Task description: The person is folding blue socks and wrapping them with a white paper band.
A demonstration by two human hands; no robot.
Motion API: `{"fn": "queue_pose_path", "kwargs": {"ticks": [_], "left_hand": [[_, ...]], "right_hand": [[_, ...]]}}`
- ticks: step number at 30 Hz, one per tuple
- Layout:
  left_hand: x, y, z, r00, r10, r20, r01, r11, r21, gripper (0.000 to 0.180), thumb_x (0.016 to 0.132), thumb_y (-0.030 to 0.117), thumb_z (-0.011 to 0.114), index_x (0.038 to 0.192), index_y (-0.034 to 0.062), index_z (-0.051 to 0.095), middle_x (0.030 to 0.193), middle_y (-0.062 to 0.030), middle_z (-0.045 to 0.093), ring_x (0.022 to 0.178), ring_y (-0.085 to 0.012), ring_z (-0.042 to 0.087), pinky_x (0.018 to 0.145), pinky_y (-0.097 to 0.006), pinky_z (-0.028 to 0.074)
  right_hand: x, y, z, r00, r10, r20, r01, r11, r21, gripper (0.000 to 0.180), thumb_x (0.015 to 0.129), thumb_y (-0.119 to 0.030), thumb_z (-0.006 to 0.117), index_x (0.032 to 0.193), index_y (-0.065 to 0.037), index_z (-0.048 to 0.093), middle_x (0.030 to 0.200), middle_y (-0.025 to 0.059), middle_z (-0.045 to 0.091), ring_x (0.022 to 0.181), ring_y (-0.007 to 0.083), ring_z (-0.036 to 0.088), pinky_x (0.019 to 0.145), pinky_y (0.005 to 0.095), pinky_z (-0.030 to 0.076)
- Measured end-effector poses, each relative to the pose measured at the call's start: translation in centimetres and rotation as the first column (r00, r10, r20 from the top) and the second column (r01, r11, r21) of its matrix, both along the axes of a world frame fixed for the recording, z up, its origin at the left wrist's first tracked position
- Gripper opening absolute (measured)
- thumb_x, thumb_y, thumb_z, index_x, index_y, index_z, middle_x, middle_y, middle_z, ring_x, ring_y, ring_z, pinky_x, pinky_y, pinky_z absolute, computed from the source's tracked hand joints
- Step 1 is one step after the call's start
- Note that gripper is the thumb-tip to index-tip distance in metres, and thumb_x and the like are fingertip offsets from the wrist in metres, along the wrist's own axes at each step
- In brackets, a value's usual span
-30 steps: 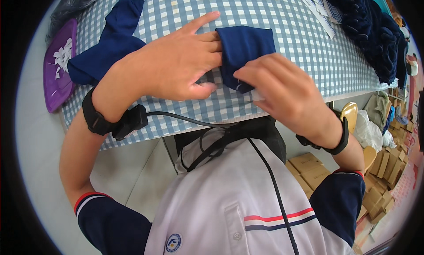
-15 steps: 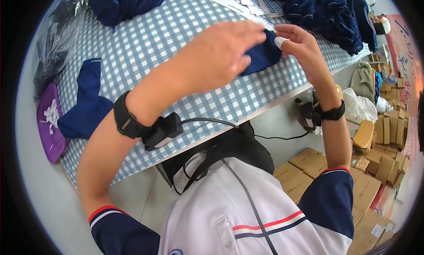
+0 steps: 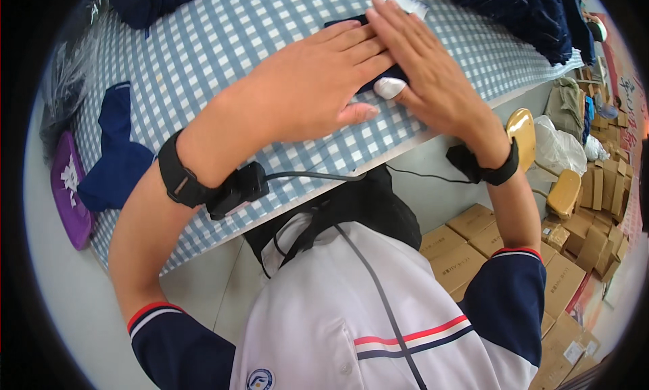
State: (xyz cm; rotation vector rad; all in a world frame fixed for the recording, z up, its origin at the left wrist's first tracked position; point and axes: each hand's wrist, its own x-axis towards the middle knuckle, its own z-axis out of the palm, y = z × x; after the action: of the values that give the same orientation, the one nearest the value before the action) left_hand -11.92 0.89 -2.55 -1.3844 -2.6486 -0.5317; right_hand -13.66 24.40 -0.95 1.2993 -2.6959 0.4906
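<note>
A folded piece of navy fabric [image 3: 346,20] lies on the checked tablecloth, mostly hidden beneath my hands. My left hand [image 3: 314,86] rests flat across it with the fingers stretched out. Beside it, my right hand [image 3: 433,72] also lies flat, its fingers straight and overlapping the left fingertips. A white cover [image 3: 390,87] wraps the right thumb, which touches the near edge of the fabric. Off to the left lies another navy fabric piece [image 3: 118,167], bent and sock-shaped.
Navy fabric heaps lie at the far left [image 3: 152,5] and far right [image 3: 510,15]. A purple tray [image 3: 73,207] with white scraps sits by the left table edge, near clear plastic [image 3: 64,86]. Cardboard boxes [image 3: 466,255] and a yellow-topped stool [image 3: 520,133] stand on the floor at right.
My right hand has gone from holding the fabric's right end to lying flat over it. The left hand has come down flat onto the fabric, and both hands now meet.
</note>
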Motion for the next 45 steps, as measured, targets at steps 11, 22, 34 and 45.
{"fn": "queue_pose_path", "kwargs": {"ticks": [11,22,34,45], "left_hand": [[1.3,-3.9,1.4,0.994,-0.031,0.105,0.037,0.998,-0.055,0.076,0.088,0.025,0.072,0.155,0.0120,0.040,0.164,-0.0079,0.036,0.150,-0.0298,0.034,0.125,-0.042,0.028],[4.2,-8.1,1.6,0.983,-0.036,0.178,0.058,0.991,-0.120,0.078,0.093,0.030,0.066,0.159,0.0089,0.030,0.168,-0.0097,0.025,0.156,-0.0261,0.022,0.127,-0.047,0.018],[5.0,-13.5,0.9,0.959,0.230,0.167,-0.247,0.965,0.091,0.066,0.097,0.033,0.064,0.153,0.0068,0.040,0.164,-0.0104,0.034,0.153,-0.0259,0.028,0.127,-0.044,0.020],[2.1,-20.6,-0.9,0.819,0.570,0.062,-0.573,0.810,0.121,0.064,0.099,0.037,0.060,0.148,0.0001,0.042,0.159,-0.0168,0.039,0.151,-0.0304,0.031,0.126,-0.046,0.021]], "right_hand": [[-0.1,0.6,-0.9,0.996,0.022,-0.090,-0.007,0.987,0.163,0.085,0.085,-0.030,0.064,0.160,-0.010,0.030,0.166,0.0127,0.030,0.154,0.0310,0.026,0.127,0.0461,0.018],[-1.0,0.5,4.7,0.951,0.019,0.308,-0.061,0.990,0.126,0.088,0.095,-0.058,0.056,0.160,-0.005,0.029,0.165,0.0172,0.030,0.154,0.0365,0.025,0.125,0.0472,0.020],[-16.1,-29.7,9.2,0.817,0.015,0.576,0.175,0.946,-0.272,0.046,0.094,-0.032,0.069,0.127,0.002,0.067,0.097,0.0100,0.072,0.079,0.0145,0.069,0.062,0.0255,0.053],[-11.9,-31.4,11.2,0.964,0.082,0.254,0.026,0.918,-0.396,0.028,0.081,-0.016,0.082,0.099,0.001,0.070,0.090,0.0070,0.071,0.078,0.0129,0.064,0.068,0.0300,0.051]]}}
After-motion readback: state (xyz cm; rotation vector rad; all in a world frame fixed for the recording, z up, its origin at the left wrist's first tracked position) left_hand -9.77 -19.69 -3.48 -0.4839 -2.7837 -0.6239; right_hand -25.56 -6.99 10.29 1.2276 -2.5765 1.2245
